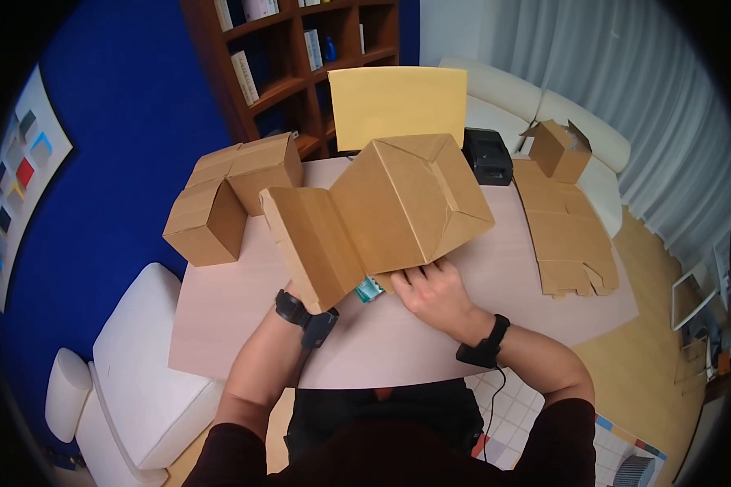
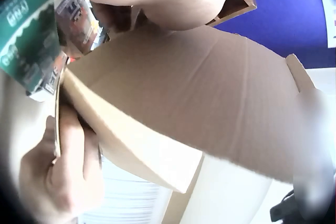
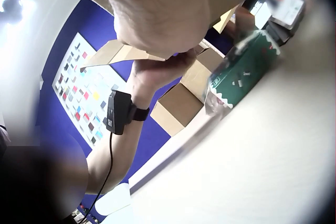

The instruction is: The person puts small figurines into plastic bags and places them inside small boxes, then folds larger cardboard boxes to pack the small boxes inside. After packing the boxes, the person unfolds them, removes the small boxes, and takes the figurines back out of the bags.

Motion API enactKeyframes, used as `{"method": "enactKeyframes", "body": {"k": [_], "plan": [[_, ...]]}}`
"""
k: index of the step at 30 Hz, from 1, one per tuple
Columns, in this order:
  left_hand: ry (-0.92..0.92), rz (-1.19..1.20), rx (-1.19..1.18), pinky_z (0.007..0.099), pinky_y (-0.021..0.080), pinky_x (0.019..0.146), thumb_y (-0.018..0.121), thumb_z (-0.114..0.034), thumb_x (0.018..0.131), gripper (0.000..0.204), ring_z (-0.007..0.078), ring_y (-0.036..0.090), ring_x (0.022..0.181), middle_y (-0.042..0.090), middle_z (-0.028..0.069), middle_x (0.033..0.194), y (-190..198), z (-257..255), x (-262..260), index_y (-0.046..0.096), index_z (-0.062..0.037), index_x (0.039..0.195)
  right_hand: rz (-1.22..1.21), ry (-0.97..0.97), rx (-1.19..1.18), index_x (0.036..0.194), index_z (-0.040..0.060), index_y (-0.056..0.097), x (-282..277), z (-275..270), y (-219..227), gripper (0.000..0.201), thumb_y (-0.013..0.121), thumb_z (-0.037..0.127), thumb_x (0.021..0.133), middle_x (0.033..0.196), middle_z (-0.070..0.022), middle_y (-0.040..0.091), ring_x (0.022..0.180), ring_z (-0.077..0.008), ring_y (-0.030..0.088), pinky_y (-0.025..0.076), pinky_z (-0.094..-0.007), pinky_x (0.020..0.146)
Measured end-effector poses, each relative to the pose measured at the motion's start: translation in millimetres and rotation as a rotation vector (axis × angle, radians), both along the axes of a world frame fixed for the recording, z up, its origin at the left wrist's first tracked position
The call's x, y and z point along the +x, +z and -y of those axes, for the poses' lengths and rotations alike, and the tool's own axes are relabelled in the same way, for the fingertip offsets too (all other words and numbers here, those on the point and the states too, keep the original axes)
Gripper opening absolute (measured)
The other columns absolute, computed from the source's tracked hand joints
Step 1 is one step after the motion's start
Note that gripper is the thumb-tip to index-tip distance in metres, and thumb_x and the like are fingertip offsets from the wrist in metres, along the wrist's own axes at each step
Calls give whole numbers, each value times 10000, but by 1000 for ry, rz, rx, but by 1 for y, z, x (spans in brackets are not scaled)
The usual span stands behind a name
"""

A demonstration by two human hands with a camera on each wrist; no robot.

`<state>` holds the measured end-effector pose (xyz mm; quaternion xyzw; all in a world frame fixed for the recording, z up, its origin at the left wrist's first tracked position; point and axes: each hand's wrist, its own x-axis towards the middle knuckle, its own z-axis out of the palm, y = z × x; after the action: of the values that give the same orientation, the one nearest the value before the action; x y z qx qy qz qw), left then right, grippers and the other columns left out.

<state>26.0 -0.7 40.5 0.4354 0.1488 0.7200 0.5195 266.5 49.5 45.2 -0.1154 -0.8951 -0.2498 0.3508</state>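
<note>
A large cardboard box (image 1: pixel 398 203) is tilted over the table, its long lid flap (image 1: pixel 317 235) hanging toward me on the left. My right hand (image 1: pixel 434 288) grips the box's near lower edge; in the left wrist view its curled fingers (image 2: pixel 71 140) hold a cardboard flap. My left hand (image 3: pixel 163 71) holds the box from the left and is mostly hidden behind the lid flap in the head view. Under the opening, a green package (image 1: pixel 369 289) shows on the table. The left wrist view also has a reddish printed package (image 2: pixel 79 19) near it.
Closed cardboard boxes (image 1: pixel 211 219) stand at the table's left. A flattened cardboard sheet (image 1: pixel 568 227) lies on the right, with a small open box (image 1: pixel 562 150) at its far end. Behind the large box are a yellow panel (image 1: pixel 398 109) and a black device (image 1: pixel 489 156).
</note>
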Motion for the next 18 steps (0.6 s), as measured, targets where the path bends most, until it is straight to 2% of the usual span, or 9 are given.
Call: {"method": "enactKeyframes", "body": {"k": [2, 4, 5, 7, 8, 9, 13, 15, 18], "plan": [[-49, 19, 73, 364, 564, 1052, 540, -313, 1138, 441, 204, 618, 1294, 594, 69, 1468, 0, -8, 6, 493, -71, 1504, 14, -29, 20, 932, 2, 693, -4, -2, 4, 235, 677, 120, 730, 881, -112, 676, 837, -251, 677, 556, -389, 739], [481, -443, 119, 350, 518, 1054, 496, -268, 1152, 348, 166, 619, 1244, 637, 65, 1403, -5, -19, 10, 605, -60, 1408, 30, -55, 37, 930, 6, 694, -7, -1, 5, 232, 678, 122, 730, 886, -109, 681, 834, -245, 677, 556, -382, 726], [485, -440, 118, 350, 518, 1054, 496, -268, 1152, 348, 166, 619, 1244, 637, 65, 1403, 8, -22, 13, 605, -60, 1408, 65, -20, -15, 929, 11, 696, -8, 3, 5, 213, 695, 112, 742, 907, -110, 693, 837, -248, 676, 548, -371, 707], [356, -25, -398, 340, 528, 1032, 510, -304, 1140, 382, 168, 631, 1227, 651, 66, 1382, 48, -24, 17, 600, -63, 1422, 103, 23, -57, 928, 15, 698, -6, 11, 12, 194, 711, 102, 755, 929, -110, 704, 841, -252, 675, 541, -360, 688], [445, 23, -444, 319, 576, 876, 471, -278, 1161, 289, 116, 676, 957, 700, 24, 1059, 79, -14, 33, 657, -61, 1200, 20, 167, -52, 954, 8, 708, 0, 23, 21, 196, 727, 76, 771, 945, -115, 708, 856, -255, 680, 538, -353, 678], [451, 24, -438, 319, 576, 876, 471, -278, 1161, 289, 116, 676, 957, 700, 24, 1059, 86, -10, 30, 657, -61, 1200, -64, 310, -47, 981, 1, 719, 5, 33, 34, 201, 742, 50, 788, 961, -121, 713, 872, -259, 686, 535, -347, 667], [465, -82, -372, 266, 563, 769, 478, -313, 1164, 344, 75, 671, 836, 710, -6, 969, 101, 5, 21, 680, -35, 1170, -307, 379, -8, 1113, 1, 725, 37, 47, 97, 328, 731, 36, 787, 971, -95, 691, 907, -284, 671, 548, -434, 792], [423, -257, -243, 260, 553, 777, 494, -326, 1161, 360, 72, 668, 854, 722, 5, 983, 94, -2, 11, 693, -26, 1156, -424, 177, -78, 1117, -12, 712, 33, 22, 127, 303, 738, 23, 816, 977, -101, 700, 939, -325, 669, 550, -445, 830], [439, -260, -201, 262, 548, 803, 509, -311, 1157, 343, 70, 663, 864, 730, 7, 994, 98, -1, 13, 709, -32, 1153, -349, 176, -196, 1080, -15, 707, 28, -1, 119, 240, 741, 52, 852, 955, -124, 699, 951, -354, 661, 542, -442, 824]]}}
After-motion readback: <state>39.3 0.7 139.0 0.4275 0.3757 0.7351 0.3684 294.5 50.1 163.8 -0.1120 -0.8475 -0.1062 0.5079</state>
